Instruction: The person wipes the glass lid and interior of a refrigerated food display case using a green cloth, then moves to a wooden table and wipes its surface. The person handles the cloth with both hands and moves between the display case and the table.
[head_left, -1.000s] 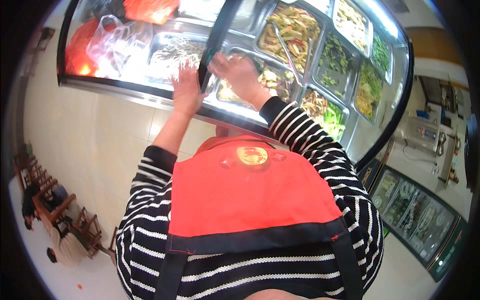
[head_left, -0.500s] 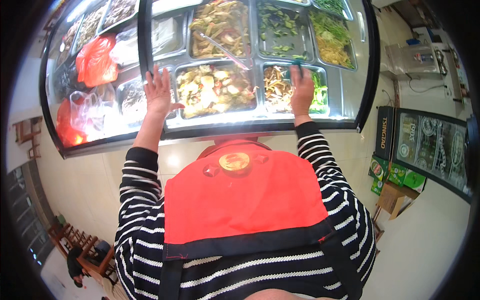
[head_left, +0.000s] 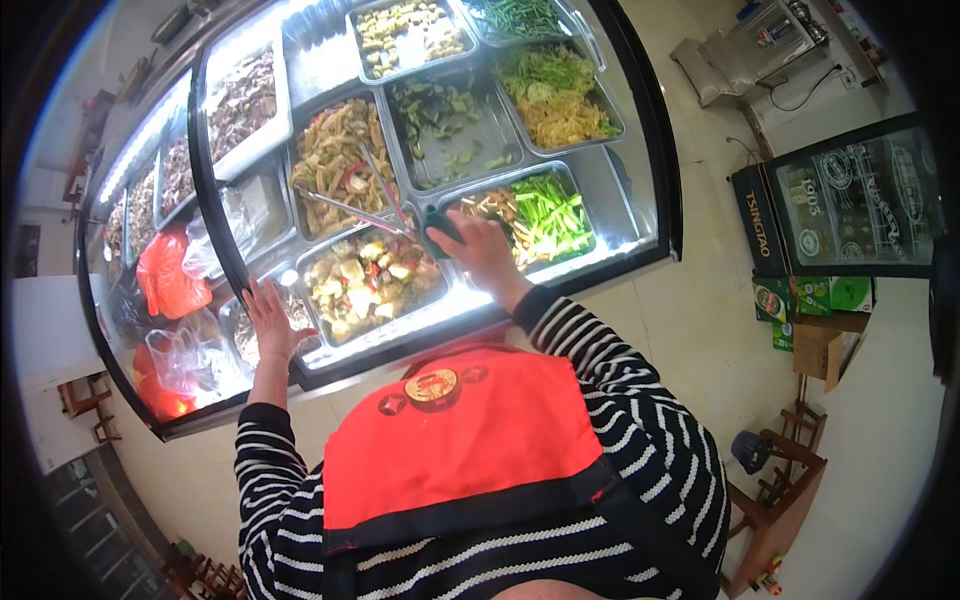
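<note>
The green cloth (head_left: 436, 232), held in the right hand (head_left: 480, 254), has been moved leftward over the glass (head_left: 612, 190), apparently continuing the wiping; the left hand (head_left: 272, 325) is splayed, empty.

A black top (head_left: 480, 555) is striped with white. A red apron (head_left: 465, 445) is black-edged and marked with a gold emblem (head_left: 433, 390).

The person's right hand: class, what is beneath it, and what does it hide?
Beneath the right hand is what looks like a dark green cloth. Brown food strips show past the hand. Whatever lies directly under the hand and cloth is covered.
</note>
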